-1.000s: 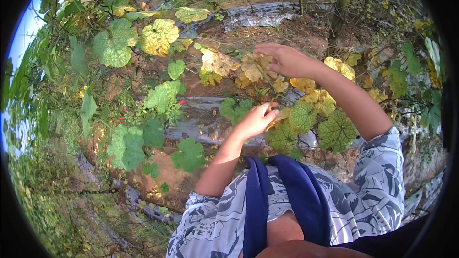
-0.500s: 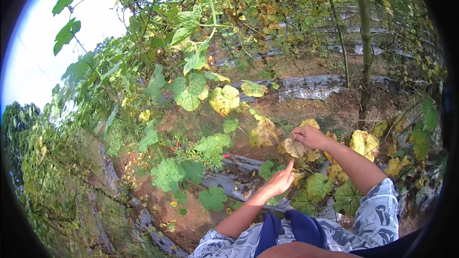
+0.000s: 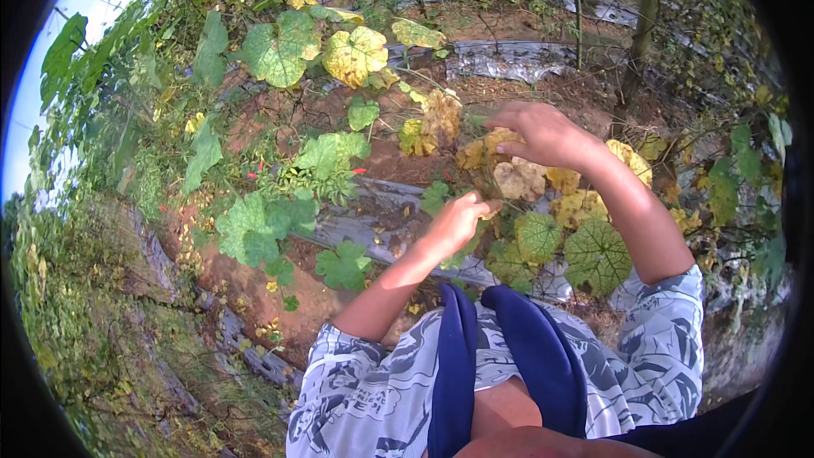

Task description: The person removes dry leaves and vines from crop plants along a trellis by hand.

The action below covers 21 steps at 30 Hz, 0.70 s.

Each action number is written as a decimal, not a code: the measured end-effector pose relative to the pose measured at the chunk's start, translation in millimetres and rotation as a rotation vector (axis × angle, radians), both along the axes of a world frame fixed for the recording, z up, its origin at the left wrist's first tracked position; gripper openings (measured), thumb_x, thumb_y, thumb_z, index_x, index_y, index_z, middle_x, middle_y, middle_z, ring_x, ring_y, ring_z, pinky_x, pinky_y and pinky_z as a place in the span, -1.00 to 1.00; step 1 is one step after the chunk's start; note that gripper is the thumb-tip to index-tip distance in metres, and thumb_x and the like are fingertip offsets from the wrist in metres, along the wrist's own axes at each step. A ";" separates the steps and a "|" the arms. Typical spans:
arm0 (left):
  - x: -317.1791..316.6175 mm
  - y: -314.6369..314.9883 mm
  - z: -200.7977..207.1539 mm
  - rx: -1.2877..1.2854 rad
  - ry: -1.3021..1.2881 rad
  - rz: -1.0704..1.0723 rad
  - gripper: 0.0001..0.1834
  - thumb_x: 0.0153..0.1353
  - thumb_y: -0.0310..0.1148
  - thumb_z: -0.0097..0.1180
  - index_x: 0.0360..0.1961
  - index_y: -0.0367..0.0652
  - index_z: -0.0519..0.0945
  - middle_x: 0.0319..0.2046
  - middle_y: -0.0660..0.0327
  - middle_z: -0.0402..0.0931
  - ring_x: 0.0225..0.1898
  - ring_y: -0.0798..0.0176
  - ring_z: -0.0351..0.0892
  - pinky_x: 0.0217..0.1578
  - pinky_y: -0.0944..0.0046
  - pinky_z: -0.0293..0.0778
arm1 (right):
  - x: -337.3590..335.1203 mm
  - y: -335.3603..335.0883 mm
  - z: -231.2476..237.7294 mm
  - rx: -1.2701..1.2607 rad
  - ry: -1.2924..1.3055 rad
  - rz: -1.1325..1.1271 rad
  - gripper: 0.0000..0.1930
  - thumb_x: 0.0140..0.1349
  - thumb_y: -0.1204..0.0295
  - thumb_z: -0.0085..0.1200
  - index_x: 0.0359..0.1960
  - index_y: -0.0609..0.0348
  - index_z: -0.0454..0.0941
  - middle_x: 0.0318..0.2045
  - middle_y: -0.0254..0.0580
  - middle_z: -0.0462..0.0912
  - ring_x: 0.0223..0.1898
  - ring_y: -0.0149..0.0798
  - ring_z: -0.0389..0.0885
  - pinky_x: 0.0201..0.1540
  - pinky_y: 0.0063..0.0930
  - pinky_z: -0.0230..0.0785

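Head view: lettering [image 3: 373,403] marks my shirt [image 3: 657,331]; pale leaf [image 3: 521,181] below my right hand [image 3: 543,134], near left hand [image 3: 460,217]; I can't tell either's grip.

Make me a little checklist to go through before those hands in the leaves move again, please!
1. Both hands in view: ok. The left hand is lower, the right hand higher.
2. Pale dried leaf visible: ok. It shows just below the right hand.
3. Left fingertips gripping a stem: cannot tell. Too small to make out.
4. All nearby leaves green: not ok. There's a yellow leaf above a green, dark-veined leaf.
5. Red chilli pepper away from the hands: ok. It's left of the left hand.
6. Sleeves off the hands: ok. The right sleeve ends near the elbow.
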State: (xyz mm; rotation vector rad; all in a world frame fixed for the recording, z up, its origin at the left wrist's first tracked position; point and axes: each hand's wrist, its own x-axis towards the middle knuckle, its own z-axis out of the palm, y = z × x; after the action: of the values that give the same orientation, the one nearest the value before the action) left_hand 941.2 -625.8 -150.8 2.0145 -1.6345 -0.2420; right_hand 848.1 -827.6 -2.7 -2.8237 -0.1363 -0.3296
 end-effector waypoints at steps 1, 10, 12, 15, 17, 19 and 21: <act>-2.9 -0.4 -2.9 -0.004 0.024 0.012 -0.47 0.00 -0.69 -0.16 0.00 -0.08 0.57 -0.31 -0.04 0.48 -0.29 -0.06 0.55 -0.21 0.10 0.48 | 15.5 17.0 8.9 0.016 0.003 0.036 -0.56 0.10 0.40 0.12 0.07 0.13 0.46 -0.06 -0.02 0.55 -0.04 0.02 0.52 -0.01 -0.13 0.38; -11.4 34.8 25.1 0.284 -0.002 0.129 -0.27 0.01 -0.62 -0.12 0.30 -0.24 0.10 -0.07 -0.28 0.42 -0.09 -0.23 0.47 -0.06 0.03 0.42 | 115.8 25.5 -73.4 -0.808 0.047 -0.220 -0.42 0.14 0.54 -0.01 0.26 -0.01 0.25 0.26 0.06 0.23 -0.29 -0.25 0.62 -0.32 -0.40 0.46; 9.9 72.2 9.8 0.115 -0.009 0.146 -0.42 0.08 -0.55 -0.12 0.21 -0.31 0.25 -0.17 -0.23 0.50 -0.13 -0.24 0.47 -0.06 -0.01 0.40 | 131.6 18.4 -76.0 -0.814 0.059 -0.236 -0.39 0.15 0.53 -0.02 0.29 -0.02 0.20 0.27 0.07 0.20 -0.29 -0.25 0.62 -0.34 -0.41 0.46; 33.2 109.4 3.5 0.254 -0.043 0.318 -0.50 0.16 -0.51 -0.18 0.17 -0.34 0.31 -0.14 -0.18 0.51 -0.11 -0.20 0.47 -0.07 -0.01 0.40 | 129.3 4.0 -84.5 -0.761 -0.016 -0.315 -0.38 0.17 0.49 -0.01 0.31 -0.07 0.16 0.26 0.00 0.23 -0.23 -0.24 0.60 -0.34 -0.43 0.47; 52.0 133.2 2.1 0.360 0.046 0.346 -0.56 0.18 -0.49 -0.19 0.12 -0.28 0.40 -0.06 -0.17 0.47 -0.02 -0.17 0.45 -0.01 0.01 0.36 | 121.1 -8.8 -80.0 -0.862 -0.201 -0.249 -0.47 0.17 0.49 -0.01 0.22 -0.09 0.28 0.17 -0.09 0.32 -0.13 -0.19 0.56 -0.30 -0.35 0.50; 58.0 144.0 7.8 0.401 0.061 0.386 -0.58 0.19 -0.42 -0.10 0.09 -0.27 0.44 -0.01 -0.16 0.45 0.04 -0.15 0.42 0.05 0.06 0.33 | 113.6 -19.2 -78.5 -0.788 -0.290 -0.222 -0.55 0.16 0.46 0.04 0.13 -0.09 0.34 0.11 -0.16 0.35 -0.09 -0.16 0.53 -0.25 -0.34 0.51; 63.4 145.5 8.9 0.333 -0.053 0.339 -0.56 0.18 -0.38 -0.03 0.10 -0.25 0.43 0.00 -0.15 0.45 0.05 -0.15 0.42 0.07 0.07 0.33 | 100.5 -20.5 -64.4 -0.244 -0.398 0.116 -0.58 0.14 0.43 0.08 0.07 -0.06 0.35 0.16 -0.16 0.30 -0.13 -0.14 0.54 -0.24 -0.37 0.49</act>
State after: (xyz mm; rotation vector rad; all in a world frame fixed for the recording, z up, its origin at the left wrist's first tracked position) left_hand 1004.6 -480.3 -141.9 2.5287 -1.3183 -0.3561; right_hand 948.6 -848.1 -67.1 -2.9297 -0.4505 -0.9005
